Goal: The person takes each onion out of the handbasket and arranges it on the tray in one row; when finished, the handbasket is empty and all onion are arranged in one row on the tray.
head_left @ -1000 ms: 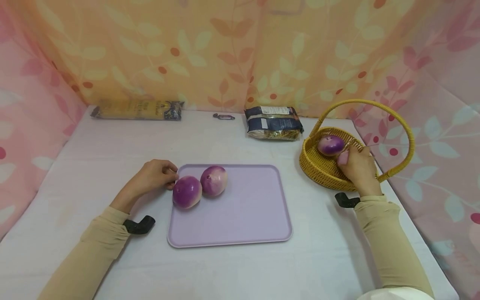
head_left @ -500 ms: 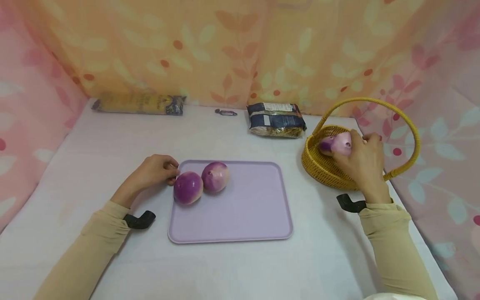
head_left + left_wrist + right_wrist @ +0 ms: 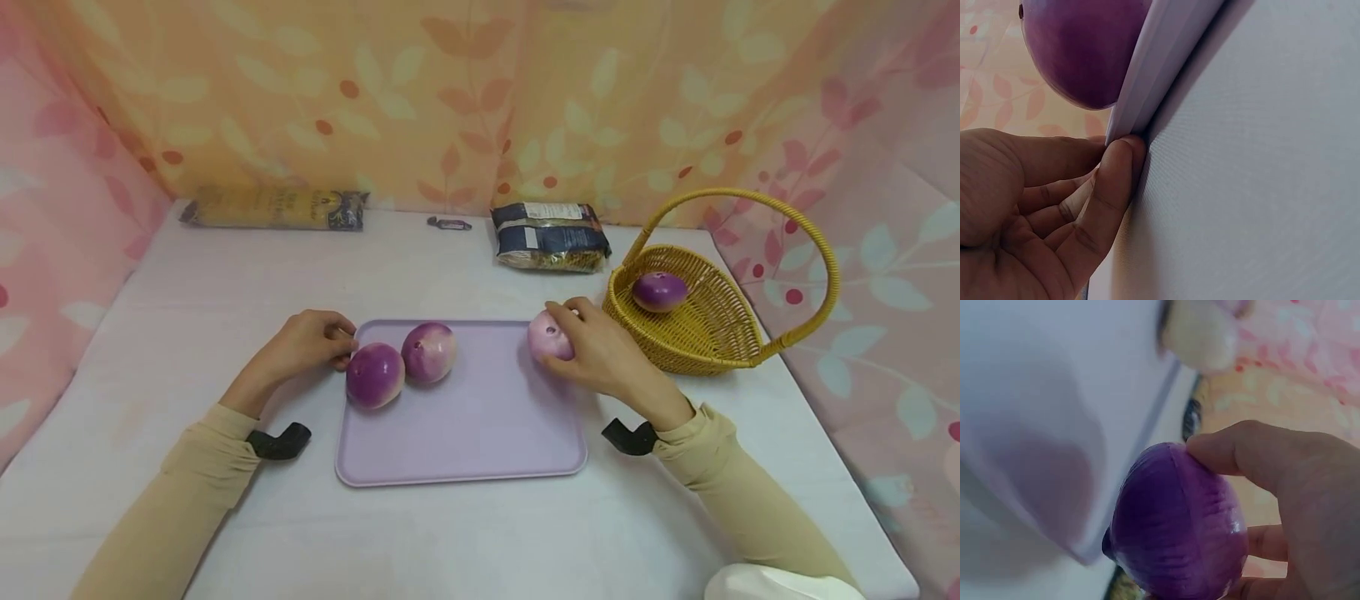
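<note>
My right hand holds a purple-and-white turnip over the right end of the lilac tray. In the right wrist view, thumb and fingers grip the turnip, its purple side showing, with a shadow on the tray below. My left hand pinches the tray's left rim, thumb above and a finger at the underside in the left wrist view. Close beside that hand, two more turnips lie together at the tray's upper left: a darker one and a paler one.
To the right stands a yellow wicker basket with a tall hoop handle; one purple turnip lies in it. Along the back are a long yellow packet, a small wrapped candy and a dark pasta-like packet.
My right hand has lifted the turnip out of the basket and moved left with it over the tray. The left hand stays at the tray's rim.
</note>
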The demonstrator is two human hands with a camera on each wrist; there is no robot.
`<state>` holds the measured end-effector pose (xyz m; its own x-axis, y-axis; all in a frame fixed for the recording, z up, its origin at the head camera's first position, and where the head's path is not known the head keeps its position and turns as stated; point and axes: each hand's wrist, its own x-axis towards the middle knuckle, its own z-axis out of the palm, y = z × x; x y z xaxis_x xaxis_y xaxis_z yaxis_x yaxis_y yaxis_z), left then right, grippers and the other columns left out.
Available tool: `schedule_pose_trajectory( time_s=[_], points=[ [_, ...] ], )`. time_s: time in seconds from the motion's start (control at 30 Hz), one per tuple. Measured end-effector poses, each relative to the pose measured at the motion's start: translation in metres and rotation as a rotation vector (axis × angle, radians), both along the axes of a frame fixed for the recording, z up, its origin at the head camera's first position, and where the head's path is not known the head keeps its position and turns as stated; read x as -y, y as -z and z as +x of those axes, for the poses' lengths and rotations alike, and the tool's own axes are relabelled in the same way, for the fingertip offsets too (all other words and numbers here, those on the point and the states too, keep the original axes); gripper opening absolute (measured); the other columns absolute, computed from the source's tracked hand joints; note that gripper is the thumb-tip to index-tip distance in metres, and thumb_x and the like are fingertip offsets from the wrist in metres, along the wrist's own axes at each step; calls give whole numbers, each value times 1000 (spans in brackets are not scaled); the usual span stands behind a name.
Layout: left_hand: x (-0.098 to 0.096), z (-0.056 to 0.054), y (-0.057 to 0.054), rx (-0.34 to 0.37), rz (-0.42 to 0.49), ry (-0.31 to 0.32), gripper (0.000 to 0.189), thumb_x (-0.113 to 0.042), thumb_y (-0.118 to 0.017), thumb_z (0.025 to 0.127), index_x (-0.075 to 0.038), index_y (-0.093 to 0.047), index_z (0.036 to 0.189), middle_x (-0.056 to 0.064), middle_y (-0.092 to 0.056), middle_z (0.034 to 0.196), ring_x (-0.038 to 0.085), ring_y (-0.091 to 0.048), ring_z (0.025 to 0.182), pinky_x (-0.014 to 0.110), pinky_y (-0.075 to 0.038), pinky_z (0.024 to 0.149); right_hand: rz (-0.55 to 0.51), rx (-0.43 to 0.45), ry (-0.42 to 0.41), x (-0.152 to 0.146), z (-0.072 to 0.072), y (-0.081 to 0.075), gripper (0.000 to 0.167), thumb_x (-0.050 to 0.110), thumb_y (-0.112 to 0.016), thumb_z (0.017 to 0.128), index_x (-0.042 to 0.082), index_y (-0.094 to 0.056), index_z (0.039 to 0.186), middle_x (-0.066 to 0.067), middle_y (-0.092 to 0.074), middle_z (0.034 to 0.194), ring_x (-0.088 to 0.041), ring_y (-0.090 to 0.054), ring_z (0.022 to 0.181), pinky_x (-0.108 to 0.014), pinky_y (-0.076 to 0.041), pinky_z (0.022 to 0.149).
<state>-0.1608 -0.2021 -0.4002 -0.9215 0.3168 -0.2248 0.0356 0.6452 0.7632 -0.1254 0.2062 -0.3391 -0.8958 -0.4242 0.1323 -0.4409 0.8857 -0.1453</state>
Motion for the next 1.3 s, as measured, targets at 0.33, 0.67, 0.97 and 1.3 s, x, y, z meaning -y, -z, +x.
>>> schedule_pose_trajectory(
  time_s=[0.33, 0.67, 0.97, 1.3],
  points=[
    [1, 2, 2, 9, 8, -3, 32, -11, -61, 94, 9, -59, 118, 11, -74, 85, 11, -68, 67, 23, -54, 66, 11, -14, -70, 28, 3, 29, 69, 38, -77, 80, 5, -54, 136, -21, -57, 122, -36, -59, 103, -47, -51, 88],
    [1, 2, 1, 11, 11, -3, 32, -11, -60, 94, 10, -58, 118, 13, -74, 86, 11, -69, 67, 23, -55, 66, -11, 25, -134, 45, -1, 32, 79, 38, -79, 79, 2, -47, 142, -21, -56, 125, -34, -60, 104, -45, -49, 94],
    [-1, 4, 2, 4, 15, -5, 31, -11, -61, 93, 10, -60, 116, 12, -74, 84, 10, -68, 65, 22, -53, 65, -7, 2, -189, 64, -3, 32, 81, 39, -80, 77, 1, -48, 141, -20, -57, 125, -35, -62, 104, -48, -51, 91],
    [-3, 4, -1, -11, 5, 4, 31, -11, -61, 93, 10, -60, 116, 12, -74, 84, 11, -68, 65, 21, -52, 65, -4, 19, -197, 75, -4, 32, 81, 39, -79, 79, 2, -46, 143, -21, -55, 128, -33, -60, 108, -45, -51, 94]
  ],
)
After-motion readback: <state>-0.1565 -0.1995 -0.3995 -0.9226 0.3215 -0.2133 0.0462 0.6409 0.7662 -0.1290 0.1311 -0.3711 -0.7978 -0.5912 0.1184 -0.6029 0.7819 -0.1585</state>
